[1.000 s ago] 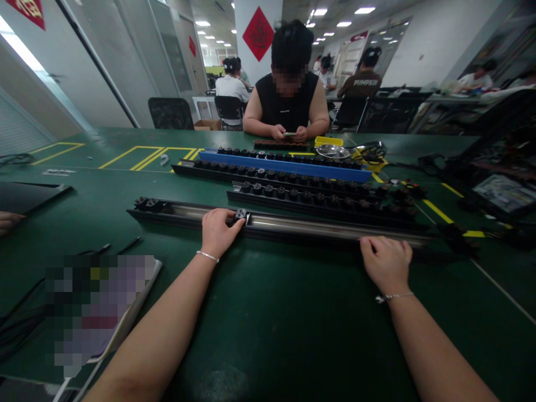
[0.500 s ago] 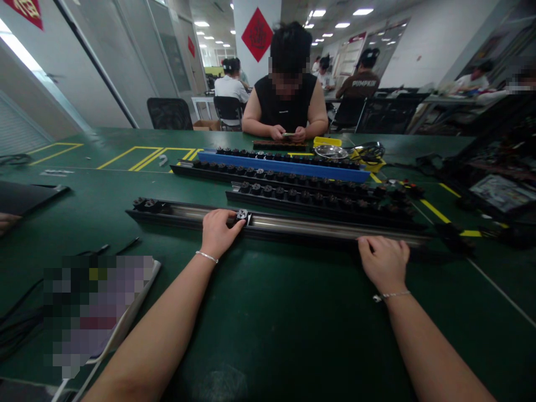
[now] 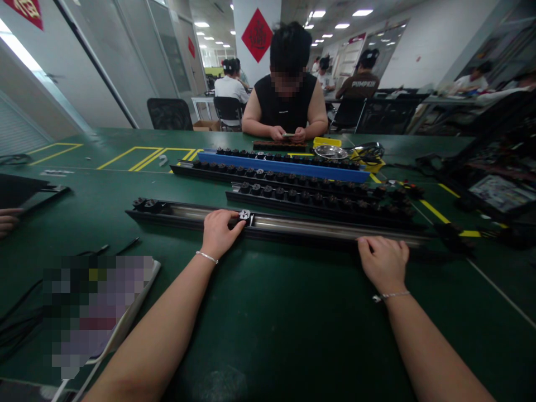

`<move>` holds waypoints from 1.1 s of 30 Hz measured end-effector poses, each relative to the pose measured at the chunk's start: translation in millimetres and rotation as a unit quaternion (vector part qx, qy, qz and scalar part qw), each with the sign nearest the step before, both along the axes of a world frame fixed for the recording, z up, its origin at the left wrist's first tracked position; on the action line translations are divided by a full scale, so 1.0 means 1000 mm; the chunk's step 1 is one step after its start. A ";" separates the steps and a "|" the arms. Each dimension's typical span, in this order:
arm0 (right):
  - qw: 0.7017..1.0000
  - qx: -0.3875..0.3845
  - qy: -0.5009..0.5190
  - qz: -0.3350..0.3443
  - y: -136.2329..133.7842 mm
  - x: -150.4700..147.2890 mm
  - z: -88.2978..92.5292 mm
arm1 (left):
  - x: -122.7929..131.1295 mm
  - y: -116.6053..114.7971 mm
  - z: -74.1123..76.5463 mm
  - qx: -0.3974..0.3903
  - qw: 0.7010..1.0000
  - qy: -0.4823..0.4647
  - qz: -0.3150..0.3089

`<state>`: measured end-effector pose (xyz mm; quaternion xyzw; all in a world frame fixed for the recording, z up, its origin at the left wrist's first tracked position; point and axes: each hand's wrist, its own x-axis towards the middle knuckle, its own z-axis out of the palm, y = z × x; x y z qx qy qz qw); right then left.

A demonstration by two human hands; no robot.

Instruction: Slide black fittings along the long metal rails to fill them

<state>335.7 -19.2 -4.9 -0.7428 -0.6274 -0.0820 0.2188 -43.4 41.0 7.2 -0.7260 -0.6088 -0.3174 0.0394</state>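
A long black rail (image 3: 301,226) with a metallic inner channel lies across the green table in front of me. My left hand (image 3: 221,230) has its thumb and fingers closed around a small black slider block with a pale slotted top (image 3: 245,215), seated in the channel left of the middle. Farther right, my right hand (image 3: 383,257) curls over the rail's front edge, its fingertips partly hidden. Black pieces with round knobs (image 3: 146,204) sit at the rail's left end.
Behind lie two black rails (image 3: 268,195) and a blue rail (image 3: 285,166) lined with knobbed pieces. A metal dish (image 3: 330,152) and yellow tray (image 3: 374,166) stand farther back. A person (image 3: 285,100) sits opposite; another person's hand (image 3: 9,220) is at left beside a dark panel.
The slider block has shifted very slightly right along the rail with my left hand on it. My right hand stays put. The other person's hand at left shows more, and the dark panel has tilted.
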 end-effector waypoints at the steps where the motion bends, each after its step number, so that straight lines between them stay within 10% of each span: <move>1: 1.000 0.000 -0.002 0.000 0.000 0.000 0.000 | 0.000 0.000 0.000 0.002 1.000 0.001 -0.001; 33: 1.000 0.017 -0.013 -0.006 0.001 0.002 -0.005 | 0.000 -0.001 -0.003 0.033 0.995 0.022 -0.092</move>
